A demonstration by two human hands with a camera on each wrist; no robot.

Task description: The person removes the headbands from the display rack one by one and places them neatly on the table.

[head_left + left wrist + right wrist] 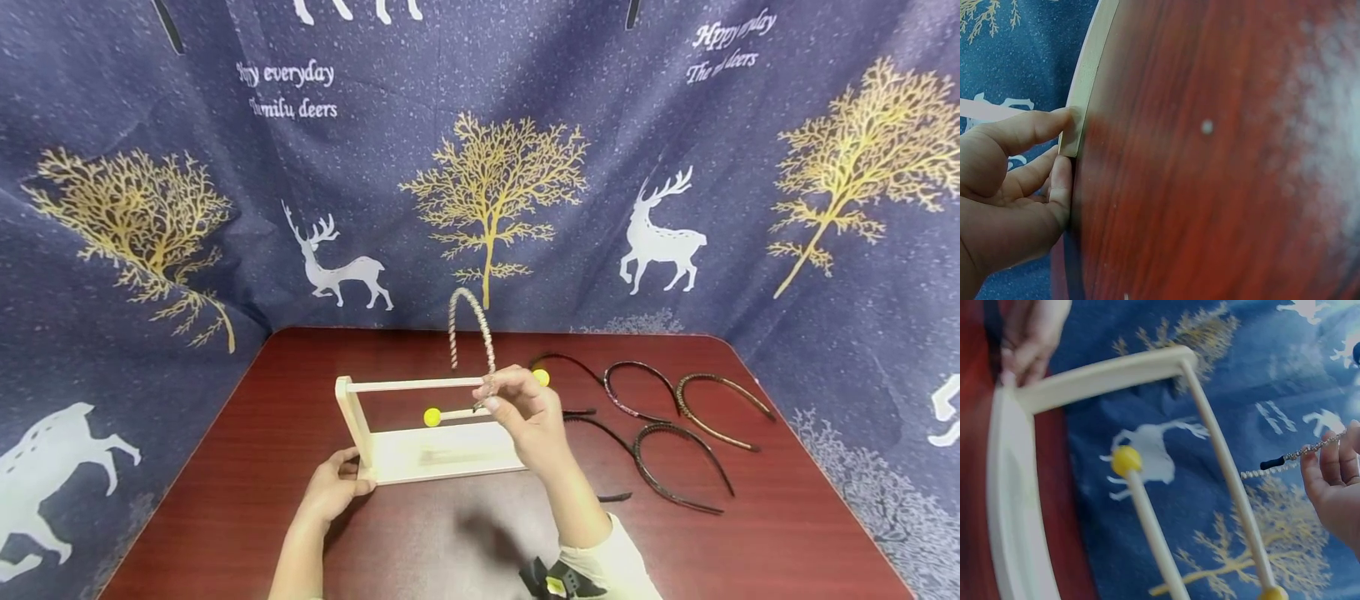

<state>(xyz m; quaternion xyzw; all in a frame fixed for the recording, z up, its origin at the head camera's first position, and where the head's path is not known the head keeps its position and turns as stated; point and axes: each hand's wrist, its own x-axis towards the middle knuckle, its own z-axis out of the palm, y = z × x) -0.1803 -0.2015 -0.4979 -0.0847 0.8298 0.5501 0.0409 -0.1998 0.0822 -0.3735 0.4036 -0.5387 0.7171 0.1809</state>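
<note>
A pale wooden rack point(405, 471) with two bars stands on the table, a yellow ball point(432, 417) capping the end of its lower bar. At the near left corner of its base, my left hand point(330, 487) grips the wood; the left wrist view shows thumb and fingers pinching the base's end point(1077, 106). Just above the upper bar, my right hand point(531, 421) holds a thin beaded headband point(483, 325) near one black-tipped end. The headband's arch points up and its other end hangs free behind the bar. The right wrist view shows the headband point(1310, 450) apart from the rack.
Several headbands lie on the dark red table point(225, 517) to the right: a gold one point(720, 425), a pink-patterned one point(611, 392), a black one point(652, 471) and other dark ones partly behind my right arm. A blue deer-print cloth point(480, 67) hangs behind the table.
</note>
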